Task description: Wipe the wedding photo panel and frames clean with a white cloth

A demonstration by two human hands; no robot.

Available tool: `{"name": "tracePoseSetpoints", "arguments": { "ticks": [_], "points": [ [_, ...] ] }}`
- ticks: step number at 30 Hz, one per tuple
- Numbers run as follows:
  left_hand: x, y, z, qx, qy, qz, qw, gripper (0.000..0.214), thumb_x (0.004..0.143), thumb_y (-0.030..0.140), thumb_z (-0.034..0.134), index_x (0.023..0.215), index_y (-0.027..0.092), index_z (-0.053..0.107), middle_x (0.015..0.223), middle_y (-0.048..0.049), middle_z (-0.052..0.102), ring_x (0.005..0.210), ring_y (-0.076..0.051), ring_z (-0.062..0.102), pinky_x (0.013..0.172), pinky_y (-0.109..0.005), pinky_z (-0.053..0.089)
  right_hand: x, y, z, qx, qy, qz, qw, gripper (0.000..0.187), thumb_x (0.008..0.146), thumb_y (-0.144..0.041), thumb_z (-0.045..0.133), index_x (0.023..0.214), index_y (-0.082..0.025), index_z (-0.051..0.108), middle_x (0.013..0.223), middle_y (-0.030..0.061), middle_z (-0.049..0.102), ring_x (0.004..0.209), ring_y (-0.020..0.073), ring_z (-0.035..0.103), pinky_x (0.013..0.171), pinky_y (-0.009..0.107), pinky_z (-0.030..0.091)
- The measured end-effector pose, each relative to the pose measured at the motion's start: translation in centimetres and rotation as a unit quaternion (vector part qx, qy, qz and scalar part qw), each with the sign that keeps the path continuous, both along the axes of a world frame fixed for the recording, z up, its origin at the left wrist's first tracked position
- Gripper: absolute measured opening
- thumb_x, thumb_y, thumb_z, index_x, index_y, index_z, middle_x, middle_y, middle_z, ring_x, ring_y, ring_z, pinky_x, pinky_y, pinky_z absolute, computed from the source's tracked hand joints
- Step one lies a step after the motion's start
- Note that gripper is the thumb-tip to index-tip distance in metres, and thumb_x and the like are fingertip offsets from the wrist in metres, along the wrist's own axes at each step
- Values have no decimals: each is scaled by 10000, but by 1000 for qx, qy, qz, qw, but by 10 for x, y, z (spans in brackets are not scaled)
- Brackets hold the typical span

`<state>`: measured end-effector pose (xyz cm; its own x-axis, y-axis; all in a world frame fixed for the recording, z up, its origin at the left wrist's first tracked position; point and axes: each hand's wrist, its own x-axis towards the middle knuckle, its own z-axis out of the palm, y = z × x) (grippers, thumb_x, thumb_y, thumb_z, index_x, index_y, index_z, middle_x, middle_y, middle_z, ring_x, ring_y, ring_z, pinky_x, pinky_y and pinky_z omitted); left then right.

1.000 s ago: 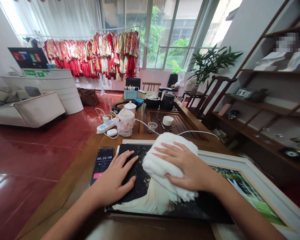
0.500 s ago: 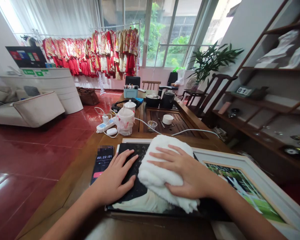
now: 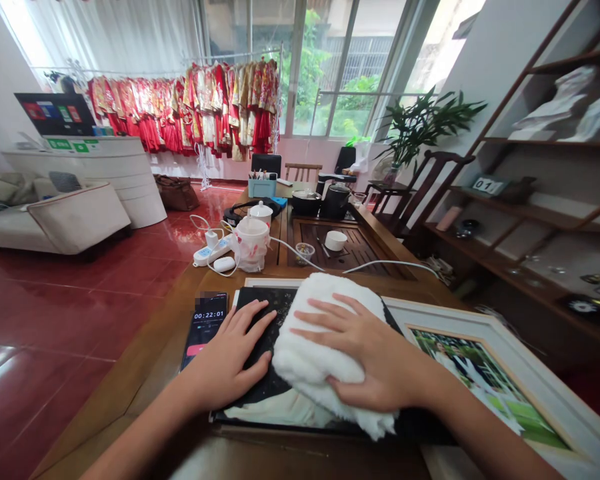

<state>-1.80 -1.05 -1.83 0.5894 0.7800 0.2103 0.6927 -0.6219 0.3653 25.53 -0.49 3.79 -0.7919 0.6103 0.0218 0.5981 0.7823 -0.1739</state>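
A folded white fluffy cloth [image 3: 325,340] lies on a glossy black photo panel [image 3: 260,347], which has a pale, dress-like shape along its near edge. My right hand [image 3: 360,353] grips the cloth from above, fingers spread over it and thumb pressed into its near side. The cloth hides much of the panel's middle and right. My left hand [image 3: 237,350] rests flat and open on the panel's left part, fingers apart. A phone [image 3: 205,327] showing a timer lies just left of this hand. Partly beneath the panel is a white-framed photo [image 3: 480,380], reaching out to the right.
Beyond the panel, a wrapped white cup [image 3: 251,243], a power strip [image 3: 213,250] and a small clear tub [image 3: 305,252] stand on the wooden table [image 3: 145,413]. A white cable [image 3: 385,262] crosses it. A white bowl [image 3: 335,240] sits on the tea tray [image 3: 375,250].
My right hand and the cloth have slid slightly left and toward me across the panel. My left hand has stayed in place.
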Motion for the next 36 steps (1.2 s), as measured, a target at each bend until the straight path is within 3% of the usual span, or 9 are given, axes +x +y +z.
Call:
{"name": "tracePoseSetpoints", "arguments": {
  "ticks": [7, 16, 20, 26, 36],
  "points": [
    [0, 0, 0, 1, -1, 1, 1000, 553, 950, 292, 473, 1484, 247, 337, 1564, -86, 290, 1438, -291, 265, 1176, -532, 235, -5, -3, 2, -29, -6, 25, 999, 755, 713, -328, 603, 1436, -397, 397, 1542, -37, 349, 1409, 294, 316, 1148, 597, 111],
    [-3, -4, 4, 2, -7, 2, 1000, 549, 949, 289, 480, 1479, 247, 344, 1569, -79, 283, 1441, -283, 257, 1174, -521, 251, 27, 26, -8, 49, 7, -65, 997, 682, 808, -359, 590, 1458, -349, 382, 1513, 20, 405, 1399, 310, 335, 1115, 611, 207],
    [-4, -6, 6, 0, -19, 4, 1000, 538, 941, 300, 496, 1462, 252, 373, 1564, -79, 292, 1435, -285, 270, 1167, -513, 276, 34, 27, -13, 83, 35, -100, 991, 652, 832, -412, 585, 1452, -318, 408, 1479, 75, 455, 1369, 329, 384, 1096, 615, 249],
    [-4, -8, 6, 5, -26, 3, 1000, 547, 941, 286, 489, 1471, 251, 357, 1566, -80, 288, 1435, -289, 276, 1174, -523, 253, 44, 2, -16, 109, 32, -125, 986, 649, 832, -409, 585, 1450, -311, 410, 1481, 78, 453, 1370, 337, 381, 1084, 631, 274],
    [-2, -8, 2, -2, -26, 3, 1000, 543, 960, 298, 473, 1483, 251, 337, 1582, -79, 250, 1445, -296, 253, 1171, -529, 254, 63, -73, -26, 134, -19, -173, 975, 719, 867, -446, 549, 1512, -380, 239, 1532, 20, 367, 1392, 355, 335, 1077, 650, 308]
  ]
}}
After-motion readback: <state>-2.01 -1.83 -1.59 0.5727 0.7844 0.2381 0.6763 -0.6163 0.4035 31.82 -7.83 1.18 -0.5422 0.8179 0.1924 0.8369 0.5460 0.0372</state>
